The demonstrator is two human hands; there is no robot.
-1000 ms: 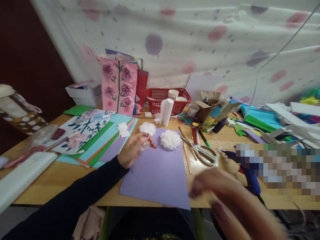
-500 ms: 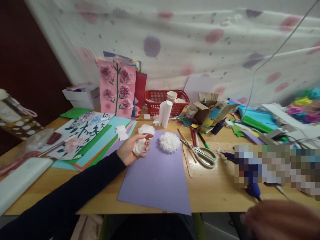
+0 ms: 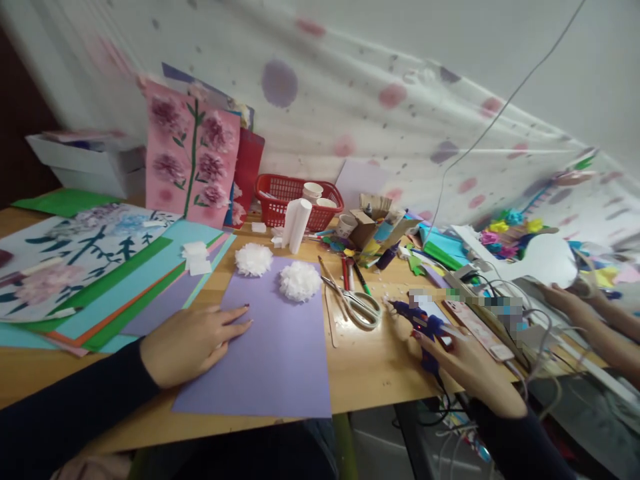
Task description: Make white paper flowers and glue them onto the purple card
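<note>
My left hand (image 3: 193,343) rests low over the left side of a purple sheet of paper (image 3: 280,360), its fingers stretched out. A small white bit shows near its thumb, but what lies under the palm is hidden. My right hand (image 3: 465,360) closes around the handle of a blue glue gun (image 3: 420,319), whose nozzle points left above the table. Two white ruffled paper flowers sit near the paper's top edge, a left flower (image 3: 254,259) and a right flower (image 3: 300,280). Scissors (image 3: 367,312) lie between the purple sheet and the glue gun.
Coloured sheets (image 3: 150,293) and a flower picture cover the left side. A red basket (image 3: 273,210) with paper cups stands behind a white paper roll (image 3: 297,227). A phone (image 3: 477,327) and cables lie at right, near another person's hands (image 3: 570,303).
My left hand has lowered to the purple paper, and the white crumpled piece it held is out of sight. My right hand has reached the glue gun. The view has turned right.
</note>
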